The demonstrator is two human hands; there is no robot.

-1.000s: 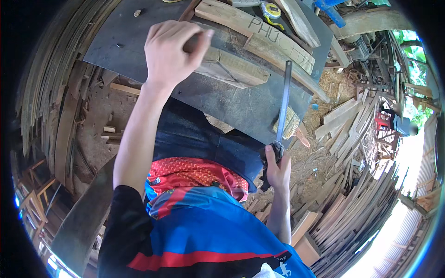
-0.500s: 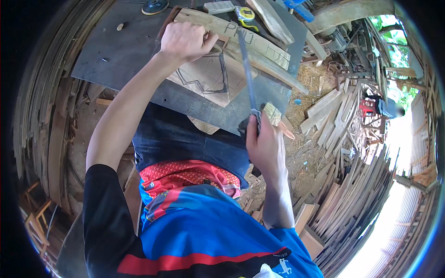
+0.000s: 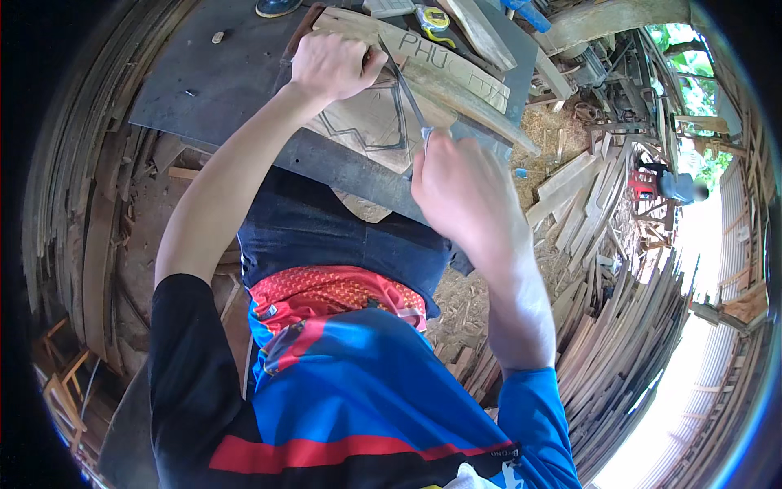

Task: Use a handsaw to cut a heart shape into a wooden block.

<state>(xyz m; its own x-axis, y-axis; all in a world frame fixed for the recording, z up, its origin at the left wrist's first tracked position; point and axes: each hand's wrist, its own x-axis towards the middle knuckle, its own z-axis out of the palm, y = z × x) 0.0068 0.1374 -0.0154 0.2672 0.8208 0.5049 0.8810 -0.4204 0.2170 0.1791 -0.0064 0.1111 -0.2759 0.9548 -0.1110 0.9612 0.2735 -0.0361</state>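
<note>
A wooden board point(image 3: 358, 122) with a thick black angular outline lies on the dark metal tabletop point(image 3: 204, 73). My left hand point(image 3: 336, 65) is closed in a fist at the board's far left end, pressed down on the wood; its fingertips are hidden. My right hand point(image 3: 472, 191) is wrapped round the near end of a long, narrow metal file point(image 3: 403, 85). The file slants away to the left across the board, its far end close to my left hand. Behind the board lies a longer plank point(image 3: 456, 69) with large pencilled letters.
A yellow tape measure point(image 3: 433, 18), a pale block point(image 3: 388, 7) and a wood offcut point(image 3: 481, 37) lie at the table's far side. Stacked planks point(image 3: 627, 334) fill the right, long boards point(image 3: 98, 204) the left. A person point(image 3: 676, 187) sits far off at right.
My right hand has moved forward and left with the file, whose far end now reaches near my left hand. My left hand stays at the board's end, barely shifted.
</note>
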